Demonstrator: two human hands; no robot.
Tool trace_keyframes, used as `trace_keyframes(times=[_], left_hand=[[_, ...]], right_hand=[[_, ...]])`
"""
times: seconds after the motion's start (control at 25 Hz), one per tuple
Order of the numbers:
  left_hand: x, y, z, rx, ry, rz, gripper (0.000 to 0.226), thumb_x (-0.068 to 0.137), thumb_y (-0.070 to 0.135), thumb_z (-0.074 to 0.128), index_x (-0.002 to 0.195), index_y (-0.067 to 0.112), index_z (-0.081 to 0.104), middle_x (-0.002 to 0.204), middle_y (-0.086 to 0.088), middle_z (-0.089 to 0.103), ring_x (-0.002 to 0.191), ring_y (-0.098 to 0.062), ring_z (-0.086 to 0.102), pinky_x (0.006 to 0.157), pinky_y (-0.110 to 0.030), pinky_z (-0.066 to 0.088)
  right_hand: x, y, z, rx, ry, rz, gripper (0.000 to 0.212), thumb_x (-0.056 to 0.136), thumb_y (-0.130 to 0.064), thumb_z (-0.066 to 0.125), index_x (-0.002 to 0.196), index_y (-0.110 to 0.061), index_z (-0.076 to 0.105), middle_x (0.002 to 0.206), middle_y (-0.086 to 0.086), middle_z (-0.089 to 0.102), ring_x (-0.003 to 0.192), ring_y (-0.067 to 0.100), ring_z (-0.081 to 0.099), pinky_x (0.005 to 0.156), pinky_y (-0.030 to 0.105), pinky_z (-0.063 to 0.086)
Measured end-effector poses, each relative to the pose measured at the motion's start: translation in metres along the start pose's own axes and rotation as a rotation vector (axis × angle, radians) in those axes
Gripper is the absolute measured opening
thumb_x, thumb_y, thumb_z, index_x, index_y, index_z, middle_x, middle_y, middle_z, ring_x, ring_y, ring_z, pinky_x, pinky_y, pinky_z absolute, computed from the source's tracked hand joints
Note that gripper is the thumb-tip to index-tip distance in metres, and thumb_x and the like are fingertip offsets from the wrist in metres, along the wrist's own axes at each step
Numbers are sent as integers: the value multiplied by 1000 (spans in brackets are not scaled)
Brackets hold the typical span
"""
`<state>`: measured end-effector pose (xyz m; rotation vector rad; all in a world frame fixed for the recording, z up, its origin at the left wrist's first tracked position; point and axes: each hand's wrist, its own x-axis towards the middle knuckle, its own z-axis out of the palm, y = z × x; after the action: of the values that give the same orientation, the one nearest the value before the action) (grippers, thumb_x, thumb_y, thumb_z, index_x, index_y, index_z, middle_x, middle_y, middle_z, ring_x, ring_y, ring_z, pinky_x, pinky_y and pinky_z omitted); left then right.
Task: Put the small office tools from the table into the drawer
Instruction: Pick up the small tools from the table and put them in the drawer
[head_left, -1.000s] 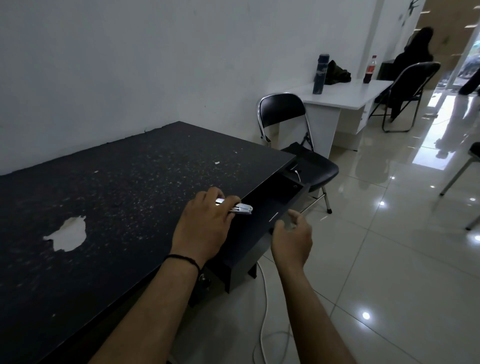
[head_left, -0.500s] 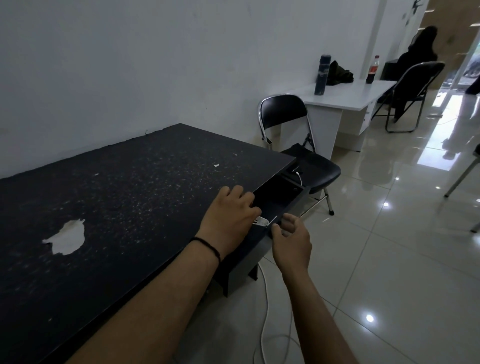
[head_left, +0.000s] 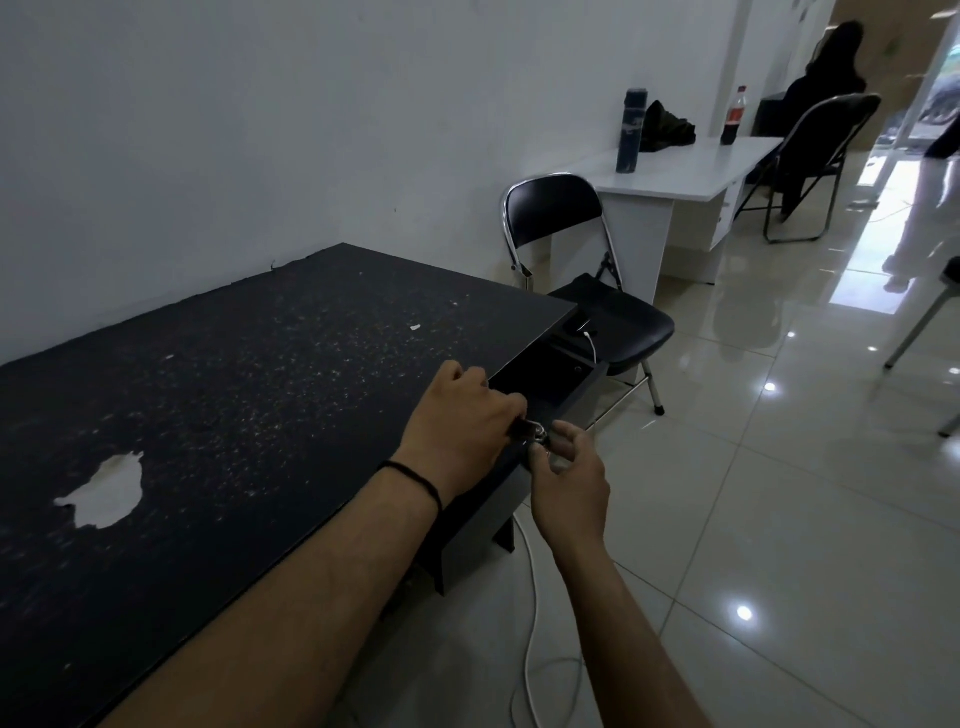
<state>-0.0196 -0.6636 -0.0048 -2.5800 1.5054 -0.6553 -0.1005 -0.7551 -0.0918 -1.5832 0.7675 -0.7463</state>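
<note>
Fingers (head_left: 511, 405) of left hand (head_left: 460, 434) curl down over a small dark item w/ metal bits (head_left: 535, 432), prob. a clip; too small & dim to say exactly. It sits at the near end of the open drawer (head_left: 550, 376), at desk (head_left: 234, 415) edge. Right hand (head_left: 569, 480) is just beside, at 5 o'clock from it, fingers half-curled, tips near or touching the metal part; can't tell if it grips. Black band on left wrist (head_left: 415, 480). Drawer interior dark, contents unclear. Desk top speckled, w/ white chipped patch (head_left: 106, 493) at 9 o'clock. Black folding chair (head_left: 587, 270) at 1 o'clock beyond drawer, phone w/ white cable (head_left: 579, 327) on its seat. White cord (head_left: 530, 649) on floor at 6 o'clock.
</note>
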Motion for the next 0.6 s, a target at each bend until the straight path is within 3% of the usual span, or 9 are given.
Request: trace_keyframes(times=[0.16,0.24,0.36,0.6], left_hand=[[-9,-1,13,-31,-42,-19,23,96,36,53,117,31,62,109,6,68,130,-20,43,120,-48,12],[-13,-13,14,29,-43,-2,25,96,31,53,118,30,64,130,1,59,140,-25,31,121,-51,8],[-18,-24,17,113,-124,-32,25,95,30,55,117,30,68,158,-9,26,150,-34,7,122,-54,5],[-4,-12,30,152,-230,-88,25,97,28,54,114,24,71,166,-15,4,151,-37,5,121,-54,12]], right_hand=[[1,-1,-2,-3,-14,3,36,93,-23,63,127,-29,54,119,-8,63,98,13,64,74,24,47],[0,0,0,-7,-7,4,36,92,-26,63,126,-31,54,118,-8,62,101,14,64,80,28,50],[-1,1,2,-3,7,3,34,93,-26,62,126,-31,54,118,-7,62,97,11,64,79,29,51],[-3,-1,5,-7,21,0,34,95,-25,61,128,-28,53,121,-6,62,87,5,65,68,19,44]])
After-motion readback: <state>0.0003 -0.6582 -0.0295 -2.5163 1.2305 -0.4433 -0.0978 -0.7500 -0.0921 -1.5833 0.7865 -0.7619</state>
